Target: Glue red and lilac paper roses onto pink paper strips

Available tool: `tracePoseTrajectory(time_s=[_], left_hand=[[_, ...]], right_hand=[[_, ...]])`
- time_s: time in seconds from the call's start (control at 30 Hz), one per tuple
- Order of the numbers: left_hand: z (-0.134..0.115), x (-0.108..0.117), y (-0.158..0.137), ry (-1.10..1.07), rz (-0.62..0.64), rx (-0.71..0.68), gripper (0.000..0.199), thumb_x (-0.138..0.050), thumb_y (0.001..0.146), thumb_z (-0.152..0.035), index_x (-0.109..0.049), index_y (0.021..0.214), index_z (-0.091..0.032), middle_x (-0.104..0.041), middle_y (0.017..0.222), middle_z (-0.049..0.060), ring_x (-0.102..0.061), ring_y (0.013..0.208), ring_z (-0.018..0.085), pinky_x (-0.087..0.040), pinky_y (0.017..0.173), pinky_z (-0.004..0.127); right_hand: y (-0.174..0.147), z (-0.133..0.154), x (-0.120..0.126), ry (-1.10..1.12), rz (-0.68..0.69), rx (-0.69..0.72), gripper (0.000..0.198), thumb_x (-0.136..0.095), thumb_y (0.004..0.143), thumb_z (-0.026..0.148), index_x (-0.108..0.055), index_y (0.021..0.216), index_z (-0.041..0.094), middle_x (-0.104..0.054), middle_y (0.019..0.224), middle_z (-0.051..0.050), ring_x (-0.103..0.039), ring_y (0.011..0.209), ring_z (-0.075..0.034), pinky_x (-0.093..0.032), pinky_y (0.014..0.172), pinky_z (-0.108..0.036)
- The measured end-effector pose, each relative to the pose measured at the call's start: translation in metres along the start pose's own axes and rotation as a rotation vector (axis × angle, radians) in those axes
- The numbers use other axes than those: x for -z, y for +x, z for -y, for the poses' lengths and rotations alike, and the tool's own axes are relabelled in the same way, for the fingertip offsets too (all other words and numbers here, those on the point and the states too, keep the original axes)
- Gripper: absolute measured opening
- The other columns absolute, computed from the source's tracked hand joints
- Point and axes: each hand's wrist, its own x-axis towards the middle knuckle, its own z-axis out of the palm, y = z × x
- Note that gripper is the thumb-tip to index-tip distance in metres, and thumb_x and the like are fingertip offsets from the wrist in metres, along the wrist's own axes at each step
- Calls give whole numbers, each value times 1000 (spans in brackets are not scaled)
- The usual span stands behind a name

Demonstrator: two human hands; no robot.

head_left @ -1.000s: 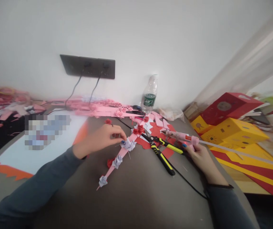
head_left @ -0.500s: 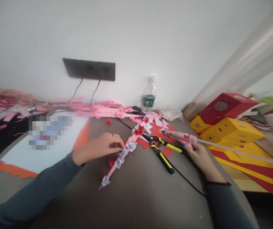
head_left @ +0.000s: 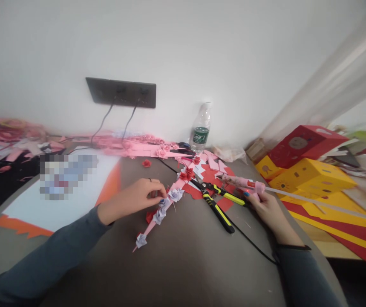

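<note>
My left hand [head_left: 144,197] is closed in a pinch at a pale lilac paper flower [head_left: 161,214] on a narrow pink paper strip [head_left: 151,227]. The strip lies slanted across the table and carries several lilac flowers and some red paper flowers [head_left: 187,173]. My right hand [head_left: 267,211] is wrapped round a pink hot glue gun [head_left: 243,182], its nozzle pointing left. A long translucent glue stick [head_left: 317,201] sticks out of its back end. Yellow-and-black wire cutters [head_left: 216,209] lie with open handles between my hands, jaws near the strip.
A water bottle [head_left: 201,130] stands against the wall. Red paper scraps [head_left: 226,204] lie under the cutters. White and orange sheets [head_left: 32,204] are at left, pink paper pieces [head_left: 131,149] along the back. Yellow boxes [head_left: 317,177] and a red box [head_left: 310,143] stand at right. A black cord [head_left: 253,243] crosses the table.
Both of my hands keep almost the same places. The view has shifted very slightly. A hand seen earlier at the far right edge no longer shows clearly.
</note>
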Motion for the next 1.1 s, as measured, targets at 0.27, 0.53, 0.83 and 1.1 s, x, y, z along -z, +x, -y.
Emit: tracePoseTrajectory(time_s=[0.27, 0.53, 0.83, 1.1], left_hand=[[2, -2, 0, -5, -72, 11, 12, -58, 92, -18, -69, 95, -21, -68, 88, 1, -60, 75, 14, -47, 67, 26], [-7, -12, 4, 216, -45, -144, 18, -51, 98, -13, -67, 94, -19, -64, 96, 4, -62, 85, 16, -46, 74, 28], [-15, -12, 2, 319, -87, -15, 15, -49, 94, -7, -54, 98, -20, -58, 82, 0, -56, 71, 16, -39, 60, 27], [-15, -13, 1, 303, -85, 9, 16, -46, 93, -8, -49, 103, -21, -58, 81, 0, -55, 68, 15, -39, 60, 27]], right_hand=[[0, 0, 1, -24, -27, 31, 37, -59, 72, 57, -63, 67, 20, -56, 59, -1, -51, 59, -20, -45, 53, -31], [0, 0, 0, -8, -18, 23, 37, -59, 73, 58, -58, 64, 21, -50, 56, 0, -45, 55, -18, -43, 53, -32], [-2, 8, 1, -9, -21, 36, 37, -58, 73, 58, -57, 63, 23, -47, 54, 0, -43, 54, -18, -44, 52, -32], [1, -2, 0, 20, -23, 30, 36, -59, 71, 57, -63, 69, 21, -58, 63, -3, -51, 62, -21, -46, 57, -33]])
